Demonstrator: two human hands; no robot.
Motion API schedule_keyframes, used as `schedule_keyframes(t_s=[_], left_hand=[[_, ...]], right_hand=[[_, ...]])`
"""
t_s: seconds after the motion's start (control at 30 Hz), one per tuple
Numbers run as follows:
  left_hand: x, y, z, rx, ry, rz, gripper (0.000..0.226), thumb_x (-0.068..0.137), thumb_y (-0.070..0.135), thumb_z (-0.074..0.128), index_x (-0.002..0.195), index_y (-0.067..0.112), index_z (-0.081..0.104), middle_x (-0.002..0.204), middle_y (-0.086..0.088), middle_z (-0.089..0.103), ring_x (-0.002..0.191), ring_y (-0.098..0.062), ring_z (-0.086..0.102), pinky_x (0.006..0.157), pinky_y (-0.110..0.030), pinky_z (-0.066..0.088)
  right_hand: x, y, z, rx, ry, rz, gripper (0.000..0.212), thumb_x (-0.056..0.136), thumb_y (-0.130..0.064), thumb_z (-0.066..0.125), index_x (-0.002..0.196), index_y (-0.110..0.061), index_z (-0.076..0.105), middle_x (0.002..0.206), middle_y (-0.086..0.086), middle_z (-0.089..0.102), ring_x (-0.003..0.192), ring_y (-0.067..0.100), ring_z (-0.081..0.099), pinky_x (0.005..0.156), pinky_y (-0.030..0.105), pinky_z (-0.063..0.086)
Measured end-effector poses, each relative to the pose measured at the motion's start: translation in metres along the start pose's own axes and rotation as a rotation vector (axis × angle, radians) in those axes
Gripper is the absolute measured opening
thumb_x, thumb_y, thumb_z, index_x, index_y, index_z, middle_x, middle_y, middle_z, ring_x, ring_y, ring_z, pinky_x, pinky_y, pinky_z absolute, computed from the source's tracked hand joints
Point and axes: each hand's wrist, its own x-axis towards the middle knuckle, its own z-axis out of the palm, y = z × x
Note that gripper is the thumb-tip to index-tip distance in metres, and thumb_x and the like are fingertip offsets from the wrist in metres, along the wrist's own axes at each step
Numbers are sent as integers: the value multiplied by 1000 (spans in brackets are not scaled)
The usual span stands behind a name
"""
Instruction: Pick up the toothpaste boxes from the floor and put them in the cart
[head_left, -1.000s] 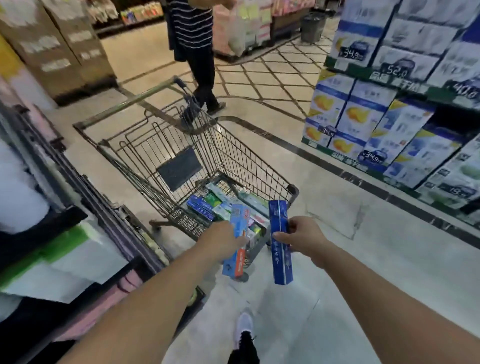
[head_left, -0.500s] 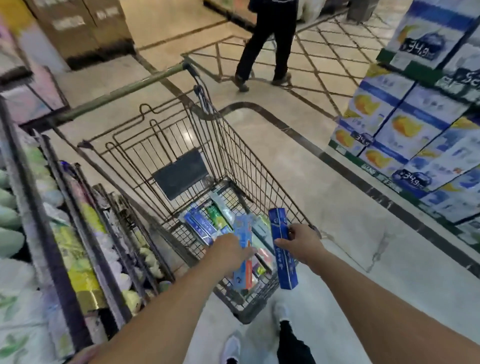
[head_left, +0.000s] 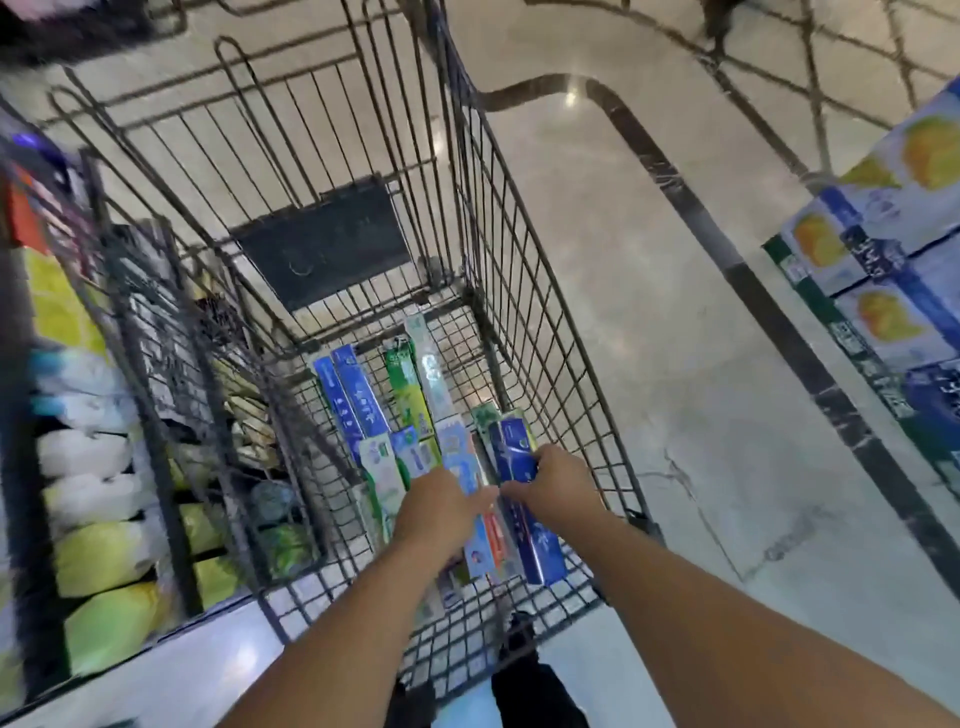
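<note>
Inside the wire basket of a shopping cart (head_left: 540, 291), both hands are lowered side by side, each curled around a toothpaste box. The right hand (head_left: 558, 486) grips a dark blue box (head_left: 524, 499) near its middle, fingers wrapped over its top face; the box lies lengthwise along the right side of the basket, one end pointing toward the viewer. The left hand (head_left: 441, 506) holds a light blue box with a red-orange end (head_left: 480, 530), which sits just beside the dark blue one, the two nearly touching. Whether either box already rests on the boxes beneath cannot be told. Further into the basket lie more toothpaste boxes on the wire floor: two blue ones (head_left: 353, 395) on the left, a green one (head_left: 408, 384) in the middle, and a pale teal one (head_left: 428, 364) next to it. A dark folded child-seat panel (head_left: 327, 244) stands at the far end of the basket. To the left is a blurred shelf of packaged goods (head_left: 88, 467). To the right, across a pale marble floor (head_left: 675, 338), stand stacked blue and white cartons (head_left: 883, 270).
</note>
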Motion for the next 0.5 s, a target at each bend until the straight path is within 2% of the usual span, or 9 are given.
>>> schedule_keyframes(t_s=[0.13,0.23,0.37,0.5], left_hand=[[20,1,16,-28,48,-61,58,91,55,57,60,14,30,55,-2,31,44,-15,28,42,-27,20],[25,-4,23,5,55,-83,59,91,55,57,59,14,30,53,-2,29,42,-15,26,42,-28,20],[26,-1,23,28,46,-77,58,90,55,60,60,14,32,56,-2,32,45,-15,28,43,-29,21],[24,1,21,63,15,-83,47,92,45,63,67,14,38,62,-2,40,49,-15,38,43,-28,27]], right_hand=[[25,8,19,-4,-20,10,37,79,-36,77,92,-13,51,80,0,53,63,12,49,47,25,33],[34,8,30,-32,-44,-6,40,79,-37,77,97,-10,54,87,5,59,73,20,58,56,30,45],[37,6,34,-59,-65,-19,34,82,-30,75,101,-8,59,92,7,63,73,19,56,51,27,40],[36,3,32,-76,-99,-41,36,83,-31,75,108,-7,62,99,8,66,80,19,59,65,29,47]])
